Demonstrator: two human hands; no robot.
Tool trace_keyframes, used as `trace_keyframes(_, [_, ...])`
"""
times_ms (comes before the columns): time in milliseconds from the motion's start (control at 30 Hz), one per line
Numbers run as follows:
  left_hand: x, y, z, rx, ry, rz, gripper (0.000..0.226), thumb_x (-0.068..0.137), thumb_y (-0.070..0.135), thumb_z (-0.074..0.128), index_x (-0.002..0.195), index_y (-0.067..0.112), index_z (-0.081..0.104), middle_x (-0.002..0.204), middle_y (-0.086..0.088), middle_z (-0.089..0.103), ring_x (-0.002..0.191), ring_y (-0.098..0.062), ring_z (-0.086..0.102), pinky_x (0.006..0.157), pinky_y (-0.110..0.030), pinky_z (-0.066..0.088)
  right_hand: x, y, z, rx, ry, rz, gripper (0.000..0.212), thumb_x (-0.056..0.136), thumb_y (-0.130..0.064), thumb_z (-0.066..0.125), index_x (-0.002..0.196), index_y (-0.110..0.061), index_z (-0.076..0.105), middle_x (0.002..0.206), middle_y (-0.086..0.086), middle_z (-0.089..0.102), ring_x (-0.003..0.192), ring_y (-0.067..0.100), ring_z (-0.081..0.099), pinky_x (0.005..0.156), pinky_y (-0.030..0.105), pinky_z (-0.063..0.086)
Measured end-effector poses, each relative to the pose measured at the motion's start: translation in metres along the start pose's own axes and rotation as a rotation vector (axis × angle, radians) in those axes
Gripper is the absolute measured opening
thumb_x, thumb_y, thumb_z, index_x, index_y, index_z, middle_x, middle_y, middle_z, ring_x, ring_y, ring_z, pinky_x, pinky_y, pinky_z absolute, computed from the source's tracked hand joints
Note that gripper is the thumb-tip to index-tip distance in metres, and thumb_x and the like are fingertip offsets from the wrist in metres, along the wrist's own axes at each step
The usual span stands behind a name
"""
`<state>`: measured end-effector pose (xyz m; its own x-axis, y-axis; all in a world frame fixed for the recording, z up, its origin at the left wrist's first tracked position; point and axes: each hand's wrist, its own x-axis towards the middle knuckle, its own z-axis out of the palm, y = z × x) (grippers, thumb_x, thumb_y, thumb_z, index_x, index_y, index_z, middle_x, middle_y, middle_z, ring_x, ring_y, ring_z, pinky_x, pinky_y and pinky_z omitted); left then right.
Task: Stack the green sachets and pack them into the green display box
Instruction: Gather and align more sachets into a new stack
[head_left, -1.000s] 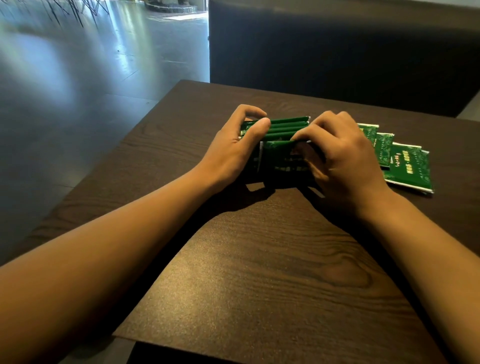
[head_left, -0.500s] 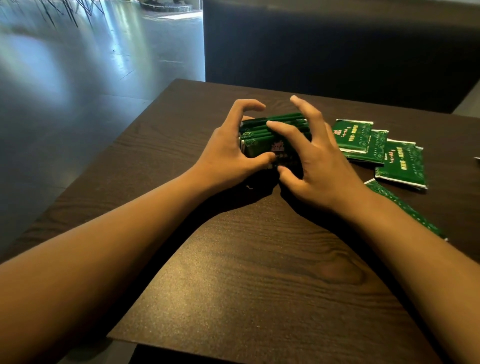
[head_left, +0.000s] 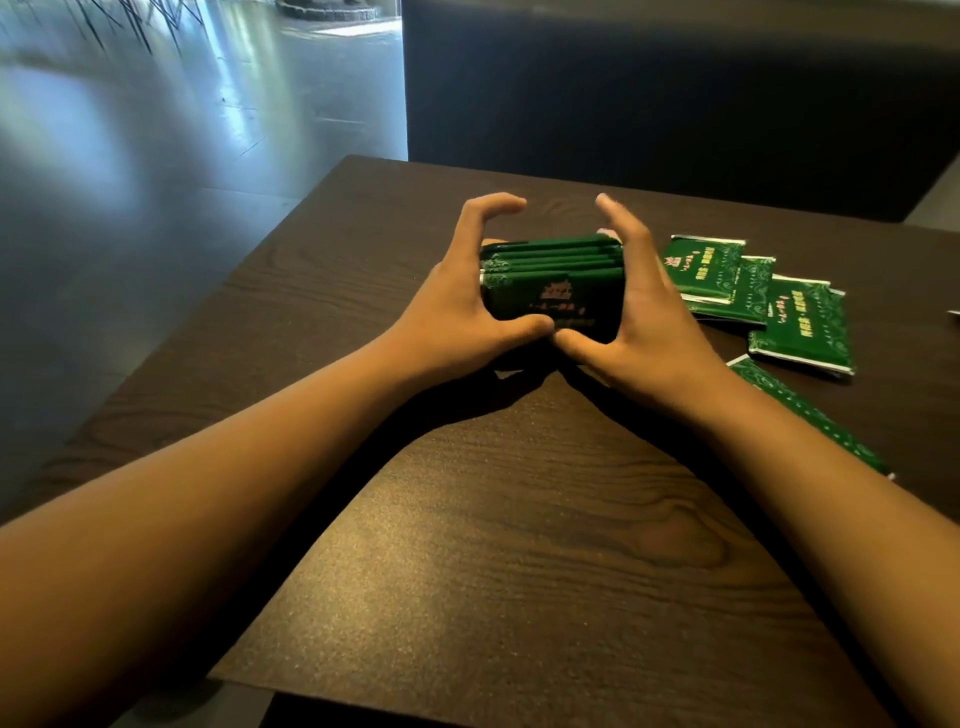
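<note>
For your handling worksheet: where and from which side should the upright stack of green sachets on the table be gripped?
Grip the stack of sachets at its two short ends, coming in from left and right, as the left hand and right hand do. The sachets stand on edge side by side, so inward pressure probably keeps them aligned.

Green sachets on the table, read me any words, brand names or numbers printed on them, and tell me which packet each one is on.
Nothing can be read for certain.
Front sachet of the stack, between the left hand and right hand: pink emblem and line of characters, blurred.
Loose sachets on the table: gold vertical characters and a red mark, too small to read.
</note>
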<state>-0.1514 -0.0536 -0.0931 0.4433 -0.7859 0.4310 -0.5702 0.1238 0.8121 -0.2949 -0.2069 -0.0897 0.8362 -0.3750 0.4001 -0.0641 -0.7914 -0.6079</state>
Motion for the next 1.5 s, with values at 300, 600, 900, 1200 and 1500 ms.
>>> trace_keyframes(300, [0.001,-0.001,-0.003,-0.063,-0.041,-0.044,0.092,0.084,0.002,0.082,0.152,0.021,0.023,0.124,-0.012,0.056,0.113,-0.017,0.068,0.093,-0.026,0.057,0.0,0.003,0.003,0.109,-0.04,0.012,0.1,0.085,-0.021,0.078,0.157,-0.039,0.012,0.145,0.001,0.034,0.126,-0.004,0.046,0.106,0.018,0.044])
trace_keyframes(600, [0.004,-0.006,-0.005,-0.08,-0.037,-0.077,0.088,0.083,0.005,0.084,0.15,0.023,0.03,0.125,-0.013,0.059,0.114,-0.02,0.069,0.095,-0.033,0.059,-0.001,0.001,0.001,-0.035,-0.109,0.022,0.073,0.094,-0.016,0.064,0.152,-0.044,0.029,0.142,0.0,0.034,0.129,0.012,0.042,0.108,0.021,0.036])
trace_keyframes(900, [0.003,-0.01,-0.003,-0.018,0.127,-0.107,0.072,0.081,0.005,0.083,0.138,0.024,0.043,0.125,-0.006,0.062,0.105,-0.018,0.069,0.09,-0.033,0.06,0.001,-0.001,-0.013,-0.385,0.05,0.152,0.064,0.1,-0.065,0.025,0.159,-0.042,0.013,0.165,0.009,0.024,0.152,0.03,0.018,0.119,0.058,0.023])
trace_keyframes(1200, [0.003,-0.007,-0.005,-0.013,0.145,-0.142,0.073,0.082,0.005,0.083,0.138,0.026,0.041,0.123,-0.004,0.061,0.105,-0.018,0.068,0.087,-0.03,0.061,0.002,0.028,-0.03,-0.786,-0.274,0.591,0.074,0.098,-0.073,0.021,0.161,-0.038,0.004,0.169,0.016,0.003,0.151,0.05,0.006,0.121,0.061,0.006])
trace_keyframes(1500, [0.003,-0.006,-0.004,-0.003,0.145,-0.145,0.072,0.082,0.006,0.083,0.138,0.024,0.041,0.121,-0.002,0.06,0.104,-0.017,0.068,0.082,-0.02,0.057,0.006,0.014,-0.031,-0.771,-0.194,0.462,0.052,0.093,-0.068,0.048,0.121,-0.025,0.057,0.135,0.014,0.047,0.127,0.044,0.046,0.103,0.059,0.039])
